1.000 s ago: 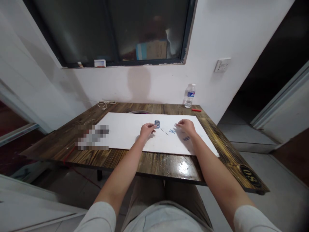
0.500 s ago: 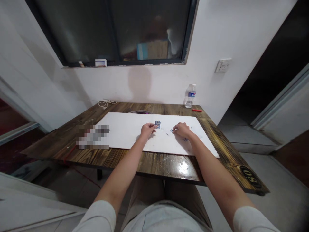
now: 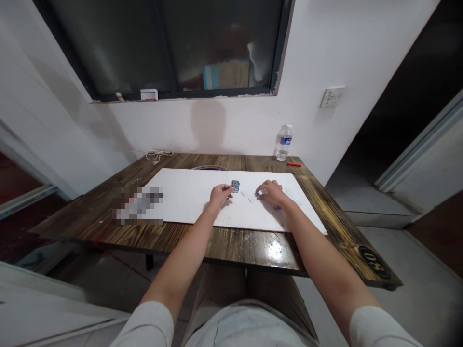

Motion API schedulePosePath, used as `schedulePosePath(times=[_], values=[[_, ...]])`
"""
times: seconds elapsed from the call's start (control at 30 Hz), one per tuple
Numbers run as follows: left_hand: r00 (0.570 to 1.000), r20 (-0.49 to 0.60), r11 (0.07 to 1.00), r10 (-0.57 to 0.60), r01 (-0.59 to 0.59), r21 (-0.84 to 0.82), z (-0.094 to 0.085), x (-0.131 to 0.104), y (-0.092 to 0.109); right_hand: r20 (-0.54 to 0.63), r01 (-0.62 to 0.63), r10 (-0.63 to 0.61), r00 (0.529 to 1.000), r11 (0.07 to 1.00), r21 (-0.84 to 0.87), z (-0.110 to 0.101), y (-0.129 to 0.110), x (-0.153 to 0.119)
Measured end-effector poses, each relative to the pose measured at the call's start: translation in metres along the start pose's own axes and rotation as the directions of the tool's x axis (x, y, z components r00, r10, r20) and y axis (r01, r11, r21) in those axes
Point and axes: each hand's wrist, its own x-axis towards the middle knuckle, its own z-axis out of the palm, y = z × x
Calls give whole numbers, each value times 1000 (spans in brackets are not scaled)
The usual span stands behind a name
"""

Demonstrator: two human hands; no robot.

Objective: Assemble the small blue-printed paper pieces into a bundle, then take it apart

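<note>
My left hand [image 3: 219,194] is closed on a small blue patterned piece [image 3: 235,186], held by its edge between thumb and fingers above the white board [image 3: 188,195]. My right hand [image 3: 271,192] is pinched around a tiny bluish piece [image 3: 257,194] close to the board's surface; the fingers hide most of it. Between the hands, thin dark sliver-like pieces [image 3: 249,200] lie on the board. Beside my right wrist is another small blue piece [image 3: 277,208], partly in the arm's shadow. The exact kind of these pieces is too small to make out.
The board lies on a dark wooden table [image 3: 238,243]. A water bottle [image 3: 284,143] and a red pen-like stick [image 3: 294,164] stand and lie at the back right. A white cable [image 3: 158,154] is at the back left. A blurred-out patch covers the board's left end.
The view has shifted slightly. My right fingers have closed further over the tiny bluish piece, so less of it shows. My left hand keeps its hold, almost still.
</note>
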Motion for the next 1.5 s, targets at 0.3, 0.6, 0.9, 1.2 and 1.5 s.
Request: schedulePosePath(times=[0.3, 0.6, 0.9, 1.2, 1.5], values=[[1000, 6, 1000, -14, 14, 14, 2, -1, -1, -62, 61, -25, 998, 730, 681, 6, -11, 10], [962, 243, 986, 126, -148, 76, 0, -6, 0, -141, 98, 67, 988, 439, 893, 21, -62, 4], [912, 372, 981, 174, -193, 14, 1, -8, 3, -82, 62, 70, 994, 257, 965, 28, -63, 6], [921, 365, 988, 140, -155, 12, 3, -10, 4, -114, 81, 93, 989, 306, 948, 22, -72, 1], [946, 280, 986, 161, -169, 4, 3, -4, 1, -39, 115, -115, 993, 787, 606, -25, -20, 1]])
